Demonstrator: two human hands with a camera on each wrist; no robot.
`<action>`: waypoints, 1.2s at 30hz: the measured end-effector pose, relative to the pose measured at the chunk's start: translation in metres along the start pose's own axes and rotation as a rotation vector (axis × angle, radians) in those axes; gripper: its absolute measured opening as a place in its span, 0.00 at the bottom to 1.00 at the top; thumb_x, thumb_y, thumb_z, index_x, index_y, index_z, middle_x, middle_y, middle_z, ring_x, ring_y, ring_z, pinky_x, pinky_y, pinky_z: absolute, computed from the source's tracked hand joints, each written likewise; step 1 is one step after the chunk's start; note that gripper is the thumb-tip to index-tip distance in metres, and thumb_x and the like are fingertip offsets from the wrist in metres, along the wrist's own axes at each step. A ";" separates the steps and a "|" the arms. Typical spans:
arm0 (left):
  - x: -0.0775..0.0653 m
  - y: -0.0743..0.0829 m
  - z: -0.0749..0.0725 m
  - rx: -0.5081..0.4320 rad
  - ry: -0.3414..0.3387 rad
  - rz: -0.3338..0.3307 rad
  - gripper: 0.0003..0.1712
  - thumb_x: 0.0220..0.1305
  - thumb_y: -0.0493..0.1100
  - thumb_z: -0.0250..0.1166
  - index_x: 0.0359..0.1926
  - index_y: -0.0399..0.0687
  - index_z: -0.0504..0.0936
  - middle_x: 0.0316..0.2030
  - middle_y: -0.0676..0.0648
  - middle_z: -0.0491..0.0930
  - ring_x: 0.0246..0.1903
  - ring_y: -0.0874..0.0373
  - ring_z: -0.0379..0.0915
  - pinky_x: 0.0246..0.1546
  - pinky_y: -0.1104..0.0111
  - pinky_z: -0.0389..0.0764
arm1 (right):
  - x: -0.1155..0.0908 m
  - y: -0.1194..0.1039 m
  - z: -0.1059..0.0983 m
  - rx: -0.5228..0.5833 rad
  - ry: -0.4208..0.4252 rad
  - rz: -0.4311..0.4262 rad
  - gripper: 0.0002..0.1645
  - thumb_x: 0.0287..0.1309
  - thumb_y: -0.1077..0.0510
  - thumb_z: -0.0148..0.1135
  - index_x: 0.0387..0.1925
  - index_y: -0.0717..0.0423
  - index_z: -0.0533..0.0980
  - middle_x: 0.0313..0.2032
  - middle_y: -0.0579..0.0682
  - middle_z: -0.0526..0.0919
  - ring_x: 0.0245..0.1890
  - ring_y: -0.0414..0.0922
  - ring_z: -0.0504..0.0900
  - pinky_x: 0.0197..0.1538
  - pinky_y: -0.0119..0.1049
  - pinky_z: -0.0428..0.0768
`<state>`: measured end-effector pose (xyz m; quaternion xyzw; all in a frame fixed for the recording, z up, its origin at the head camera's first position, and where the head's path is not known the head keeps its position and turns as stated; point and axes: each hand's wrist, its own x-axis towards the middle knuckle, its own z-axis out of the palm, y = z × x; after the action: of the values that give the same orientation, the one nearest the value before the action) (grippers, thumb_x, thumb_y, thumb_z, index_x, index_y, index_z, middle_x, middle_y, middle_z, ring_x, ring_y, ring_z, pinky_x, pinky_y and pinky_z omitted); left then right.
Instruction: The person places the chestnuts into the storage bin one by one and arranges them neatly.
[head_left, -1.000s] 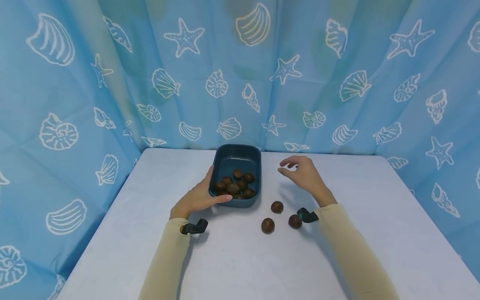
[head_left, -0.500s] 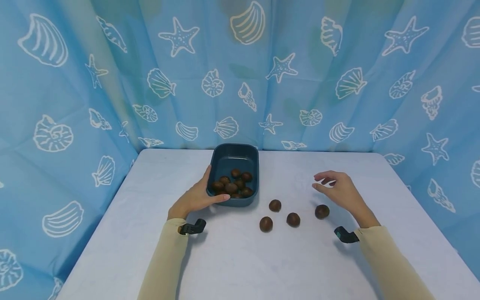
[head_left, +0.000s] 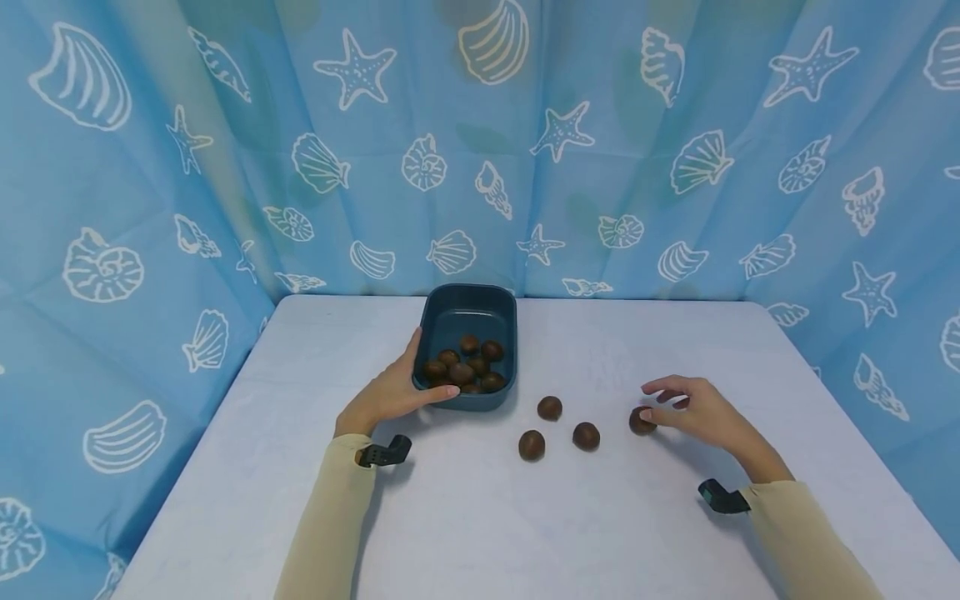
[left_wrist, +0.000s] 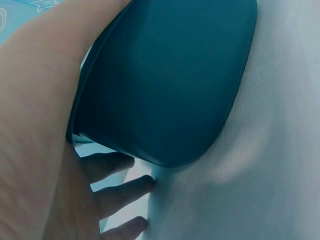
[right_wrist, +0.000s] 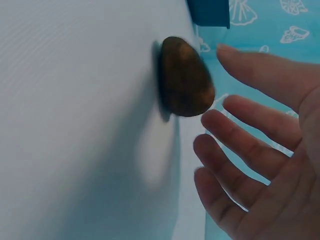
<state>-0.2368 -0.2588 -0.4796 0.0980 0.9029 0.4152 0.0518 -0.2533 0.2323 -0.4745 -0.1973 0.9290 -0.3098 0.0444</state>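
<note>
In the head view my left hand (head_left: pixel 390 398) holds the near left corner of a dark blue rectangular container (head_left: pixel 507 325). Its thumb lies along the near rim, and the other fingers run down the left side, three of them spread past the wall (left_wrist: pixel 170 80) in the left wrist view. Several brown chestnuts (head_left: pixel 461 372) are heaped in the container's near half. My right hand (head_left: pixel 697 408) is over a lone chestnut (head_left: pixel 641 421) on the table. In the right wrist view its fingers (right_wrist: pixel 235 132) are parted, with the fingertips close to that chestnut (right_wrist: pixel 186 77).
Three more chestnuts lie loose between the container and my right hand: one nearer the container (head_left: pixel 550 407), one in front (head_left: pixel 532 446) and one to the right (head_left: pixel 587 437). A white cloth covers the table (head_left: pixel 480 517). Behind hangs a blue shell-patterned curtain (head_left: pixel 600 183).
My right hand has moved from beside the container to the right and nearer, down to the lone chestnut. My left hand and the container have stayed in place.
</note>
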 end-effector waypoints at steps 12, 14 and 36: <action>-0.001 -0.003 0.002 0.010 -0.001 -0.007 0.72 0.57 0.70 0.72 0.83 0.69 0.27 0.84 0.49 0.45 0.81 0.42 0.49 0.74 0.34 0.60 | -0.006 0.011 0.009 0.030 -0.034 -0.029 0.27 0.58 0.50 0.77 0.56 0.58 0.84 0.52 0.56 0.88 0.49 0.50 0.84 0.51 0.36 0.85; -0.002 -0.002 0.002 0.014 -0.002 -0.018 0.73 0.57 0.71 0.72 0.83 0.69 0.27 0.84 0.48 0.45 0.81 0.42 0.50 0.74 0.35 0.60 | -0.006 0.010 0.010 0.031 -0.040 -0.011 0.28 0.57 0.50 0.77 0.56 0.58 0.84 0.52 0.56 0.88 0.50 0.50 0.84 0.50 0.34 0.85; 0.001 0.000 0.000 0.005 0.005 0.033 0.71 0.59 0.67 0.73 0.83 0.69 0.27 0.83 0.47 0.48 0.80 0.42 0.53 0.73 0.34 0.62 | -0.006 0.009 0.012 -0.010 -0.023 -0.071 0.25 0.52 0.50 0.81 0.50 0.55 0.86 0.41 0.46 0.89 0.40 0.38 0.82 0.46 0.30 0.84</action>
<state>-0.2375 -0.2586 -0.4795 0.1120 0.9023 0.4141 0.0426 -0.2482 0.2346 -0.4899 -0.2338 0.9225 -0.3043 0.0430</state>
